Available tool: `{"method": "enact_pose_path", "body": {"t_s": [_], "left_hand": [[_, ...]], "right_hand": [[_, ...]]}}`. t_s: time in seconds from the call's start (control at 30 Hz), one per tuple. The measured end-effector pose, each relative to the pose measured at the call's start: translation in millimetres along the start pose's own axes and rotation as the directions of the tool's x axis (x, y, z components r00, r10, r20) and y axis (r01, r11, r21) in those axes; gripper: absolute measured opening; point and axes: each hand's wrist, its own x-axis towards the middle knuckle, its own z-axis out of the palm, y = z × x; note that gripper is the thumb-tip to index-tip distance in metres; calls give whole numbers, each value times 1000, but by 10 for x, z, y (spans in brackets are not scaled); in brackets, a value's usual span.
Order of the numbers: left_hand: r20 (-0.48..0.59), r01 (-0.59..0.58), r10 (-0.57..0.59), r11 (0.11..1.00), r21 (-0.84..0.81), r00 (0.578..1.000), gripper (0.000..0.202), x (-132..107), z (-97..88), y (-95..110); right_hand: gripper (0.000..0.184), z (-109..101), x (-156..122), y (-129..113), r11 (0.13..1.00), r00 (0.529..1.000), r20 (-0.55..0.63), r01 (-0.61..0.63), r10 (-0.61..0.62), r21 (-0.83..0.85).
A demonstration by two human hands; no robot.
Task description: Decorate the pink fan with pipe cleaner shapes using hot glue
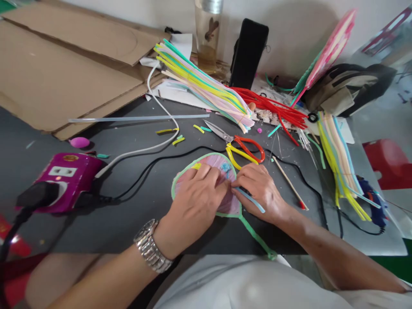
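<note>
A pink fan-shaped piece (pixel 230 206) with a green fuzzy rim and a green handle (pixel 255 236) lies on the dark table under my hands. My left hand (pixel 201 193) rests over it, fingers bent, fingertips pressing near its middle. Closed in a pinch, my right hand (pixel 259 189) holds a light-blue pipe cleaner (pixel 249 199), whose free end sticks out toward me. The pinched end is partly hidden by my fingers. A small blue curled flower (pixel 225 167) sits on the fan near its top, and a yellow bit (pixel 196 166) shows beside my left knuckles. Scissors (pixel 236 143) with orange and yellow handles lie just beyond.
A purple power socket box (pixel 64 180) stands at left, its black cord (pixel 154 161) crossing the table. Behind are pipe cleaner bundles (pixel 206 86), red pipe cleaners (pixel 273 107), a phone (pixel 249 53), a bottle (pixel 207 38) and cardboard (pixel 80 64). A glue gun (pixel 373 201) lies at right.
</note>
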Motion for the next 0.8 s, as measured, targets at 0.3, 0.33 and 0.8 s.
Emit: {"method": "enact_pose_path", "body": {"t_s": [0.3,0.33,0.8], "left_hand": [[-108,128,-134,990,-55,985,31,-176,5,273],[-131,118,-128,989,-85,983,30,-228,13,306],[-211,32,-75,979,-201,975,28,-419,93,264]], "right_hand": [[6,-132,-34,-17,999,1000,-19,12,-11,50],[5,-127,-38,-11,998,1000,-27,17,-15,59],[7,-80,8,53,995,997,-43,69,-67,71]]}}
